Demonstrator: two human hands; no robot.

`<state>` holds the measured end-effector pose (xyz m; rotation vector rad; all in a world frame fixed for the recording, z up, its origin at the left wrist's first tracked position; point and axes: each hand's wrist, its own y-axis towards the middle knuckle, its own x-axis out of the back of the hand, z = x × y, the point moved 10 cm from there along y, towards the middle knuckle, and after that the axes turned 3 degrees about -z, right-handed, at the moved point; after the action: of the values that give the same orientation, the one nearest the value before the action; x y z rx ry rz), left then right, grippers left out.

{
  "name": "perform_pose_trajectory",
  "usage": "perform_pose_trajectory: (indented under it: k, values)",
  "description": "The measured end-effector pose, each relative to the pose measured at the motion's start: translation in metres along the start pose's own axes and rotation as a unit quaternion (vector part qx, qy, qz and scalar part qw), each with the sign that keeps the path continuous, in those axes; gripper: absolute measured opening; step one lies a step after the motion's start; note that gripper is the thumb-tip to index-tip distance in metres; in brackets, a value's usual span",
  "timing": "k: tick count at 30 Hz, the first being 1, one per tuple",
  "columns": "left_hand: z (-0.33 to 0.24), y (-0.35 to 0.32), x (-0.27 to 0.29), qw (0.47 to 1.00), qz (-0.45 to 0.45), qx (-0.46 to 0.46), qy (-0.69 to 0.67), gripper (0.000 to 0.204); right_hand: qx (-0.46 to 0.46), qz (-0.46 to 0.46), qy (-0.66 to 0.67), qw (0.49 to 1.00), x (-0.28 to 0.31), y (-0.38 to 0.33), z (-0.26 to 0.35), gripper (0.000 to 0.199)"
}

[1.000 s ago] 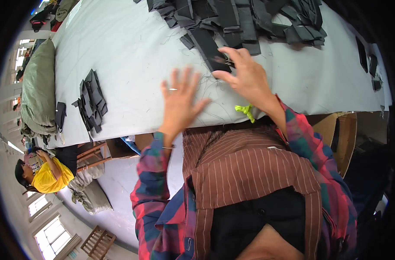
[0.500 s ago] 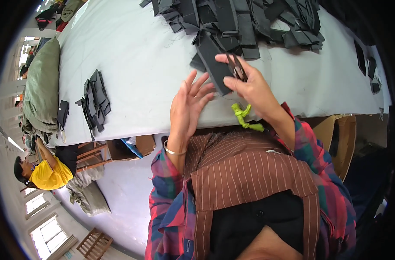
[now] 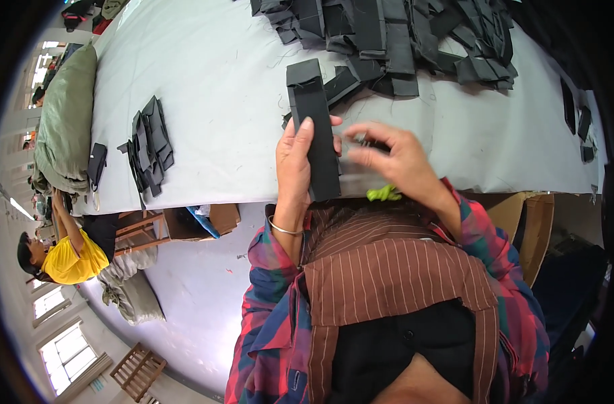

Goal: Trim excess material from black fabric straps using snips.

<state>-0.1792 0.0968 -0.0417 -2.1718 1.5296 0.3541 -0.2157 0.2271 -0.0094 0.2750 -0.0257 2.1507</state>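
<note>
My left hand (image 3: 295, 161) is closed round a long, flat black fabric piece (image 3: 319, 135), its thumb on the front face. The piece stands nearly upright over the table's front edge, with a folded upper end. Just right of it, my right hand (image 3: 404, 165) is curled, its fingertips blurred. Tucked in that palm is a small dark tool (image 3: 374, 143), which looks like thread snips; the fingers mostly cover it. A yellow-green cloth tie (image 3: 384, 193) lies below the right hand at the table edge.
A heap of similar black pieces (image 3: 401, 47) covers the far middle and right of the white table (image 3: 219, 101). A small stack of black pieces (image 3: 149, 148) lies at left, near a black case (image 3: 97, 165) and a green sack (image 3: 68, 121). A person in yellow (image 3: 75, 259) is beyond the left edge.
The black fabric piece has passed from my right hand into my left and moved nearer my body. My right hand has drawn away from it, keeping the small tool.
</note>
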Motion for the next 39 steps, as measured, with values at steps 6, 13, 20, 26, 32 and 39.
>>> perform_pose_trajectory:
  k: [6,13,20,26,32,39]
  values:
    - [0.012,0.001,0.01,0.984,-0.035,0.057,-0.165,0.039,0.131,-0.105,-0.244,0.955,0.036,0.036,0.038,0.025]
    - [0.013,0.001,0.008,0.917,0.108,0.084,-0.375,0.04,0.19,-0.089,-0.338,0.917,0.016,0.041,0.047,0.019]
    - [0.007,-0.004,0.014,0.943,0.122,0.075,-0.299,0.039,0.209,-0.055,-0.346,0.913,0.002,0.038,0.044,0.023]
    - [0.001,-0.009,0.005,0.948,0.135,0.069,-0.279,0.031,0.212,-0.067,-0.348,0.911,-0.009,0.035,0.043,0.021]
    - [0.002,-0.011,0.004,0.948,0.137,0.074,-0.278,0.032,0.225,-0.095,-0.369,0.897,-0.01,0.033,0.051,0.02]
    - [-0.003,-0.017,-0.006,0.953,0.139,0.072,-0.259,0.032,0.22,-0.072,-0.374,0.898,-0.015,0.04,0.043,0.016]
